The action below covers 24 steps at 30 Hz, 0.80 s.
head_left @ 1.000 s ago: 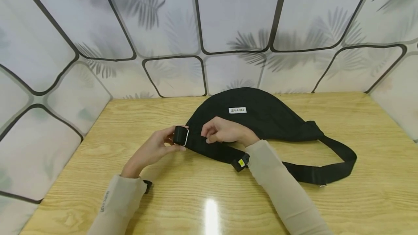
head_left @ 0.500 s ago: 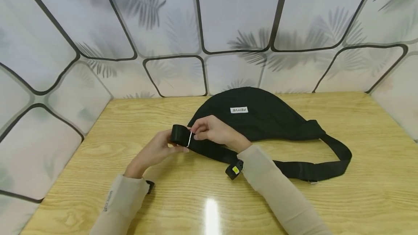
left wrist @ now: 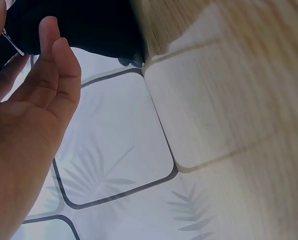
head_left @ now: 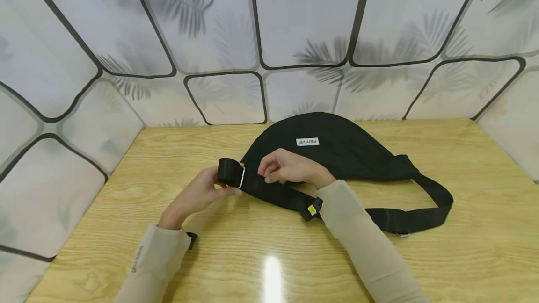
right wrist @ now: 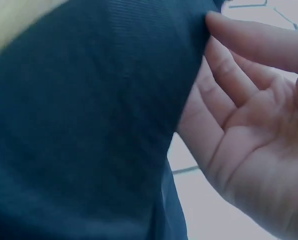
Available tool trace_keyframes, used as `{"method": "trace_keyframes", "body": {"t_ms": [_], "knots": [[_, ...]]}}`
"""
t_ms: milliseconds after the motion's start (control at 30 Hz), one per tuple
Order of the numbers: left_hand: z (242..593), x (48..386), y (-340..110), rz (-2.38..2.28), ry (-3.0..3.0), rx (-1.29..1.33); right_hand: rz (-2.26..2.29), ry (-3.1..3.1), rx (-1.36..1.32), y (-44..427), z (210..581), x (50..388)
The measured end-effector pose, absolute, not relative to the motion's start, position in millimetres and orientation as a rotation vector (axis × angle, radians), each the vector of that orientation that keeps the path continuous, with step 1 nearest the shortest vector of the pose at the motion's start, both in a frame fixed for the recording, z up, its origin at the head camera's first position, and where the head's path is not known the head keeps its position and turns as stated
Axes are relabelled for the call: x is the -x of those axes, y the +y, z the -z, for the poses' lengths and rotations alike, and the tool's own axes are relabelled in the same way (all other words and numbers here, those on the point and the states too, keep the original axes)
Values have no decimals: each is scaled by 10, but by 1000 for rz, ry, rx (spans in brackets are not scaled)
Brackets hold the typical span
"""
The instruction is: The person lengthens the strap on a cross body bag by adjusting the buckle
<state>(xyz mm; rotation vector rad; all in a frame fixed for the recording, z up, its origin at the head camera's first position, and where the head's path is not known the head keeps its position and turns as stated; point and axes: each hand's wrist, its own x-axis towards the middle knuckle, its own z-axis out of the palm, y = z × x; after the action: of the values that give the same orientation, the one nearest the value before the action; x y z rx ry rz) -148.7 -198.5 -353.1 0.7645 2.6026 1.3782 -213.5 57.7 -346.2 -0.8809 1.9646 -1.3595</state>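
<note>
Two pale sleeves (head_left: 156,251) are nearest to me in the head view, above a wooden worktop (head_left: 236,256). Beyond them come the hands. The left hand (head_left: 198,195) grasps the strap (head_left: 229,172) beside a metal ring (head_left: 242,177), where the strap rises in a loop; from the left wrist I see two of its fingers (left wrist: 49,37) standing loose, away from the cloth. The right hand (head_left: 290,169) has curled fingers and pinches a piece of the black cloth, near the ring. How firm is this pinch, I cannot tell.

My judgement is that the strap is being passed through the ring. If the right hand loses its small pinch, the end could slip back. If it pulls at a slant, the loop could twist or jam in the ring. If the left hand lets the ring turn, the same can happen.

Just behind the hands, the black bag (head_left: 349,153) lies on the worktop, its label (head_left: 307,141) upside down to me. Neither hand seems to press its body, so a hard pull might drag it. Farthest is the wall (head_left: 303,18), printed with leaves and dark outlines.
</note>
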Motion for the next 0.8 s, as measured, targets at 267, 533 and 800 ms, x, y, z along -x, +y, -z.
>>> {"method": "trace_keyframes", "body": {"t_ms": [267, 533, 800], "knots": [[3543, 1487, -1973, -1398, 2616, -864, 1569, 1980, 809, 390, 3458, 2051], [3548, 1475, -1959, -1394, 2672, -863, 1717, 1976, 763, 287, 3482, 1998], [3556, 1479, -1948, -1368, 2704, -809, 1562, 2051, 884, 320, 3453, 1955]]}}
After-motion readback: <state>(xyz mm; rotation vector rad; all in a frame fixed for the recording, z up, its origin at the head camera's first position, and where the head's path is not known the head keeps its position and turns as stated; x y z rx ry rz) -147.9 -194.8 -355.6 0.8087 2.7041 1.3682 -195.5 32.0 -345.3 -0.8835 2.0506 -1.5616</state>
